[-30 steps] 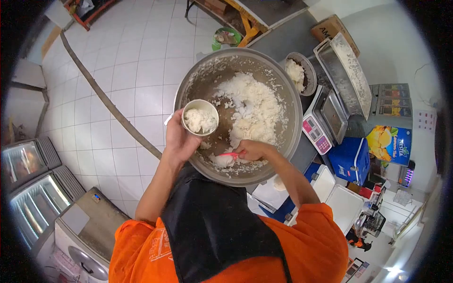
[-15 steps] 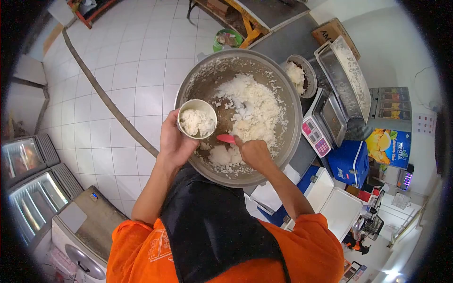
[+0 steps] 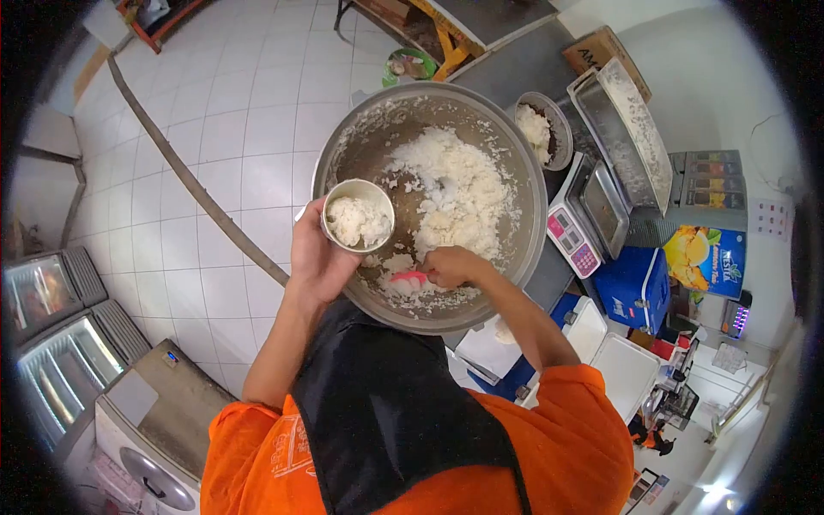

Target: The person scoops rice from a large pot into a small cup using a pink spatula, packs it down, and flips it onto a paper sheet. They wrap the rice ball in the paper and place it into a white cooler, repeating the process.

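Over the near left side of a large metal pot [image 3: 343, 292], my left hand [image 3: 318, 257] is closed around a small cup [image 3: 330, 199] filled with white rice. My right hand [image 3: 453, 267] grips a pink rice paddle [image 3: 408, 277], its blade down among the rice at the near side of the pot. A heap of cooked white rice [image 3: 463, 184] covers the right and middle of the pot. Loose grains cling to the pot's inner wall, and part of the paddle's handle is hidden in my fist.
Right of the pot stand a bowl with rice [image 3: 534, 133], a digital scale [image 3: 573, 236] and a rice-smeared metal pan [image 3: 631, 129]. A blue cooler [image 3: 633, 287] and a white open box [image 3: 618, 373] are nearer. Display fridges [image 3: 69, 360] stand at the left.
My right hand has moved slightly left and down, turning the paddle so that its blade now dips into the rice near me. My left hand holds the cup almost still.
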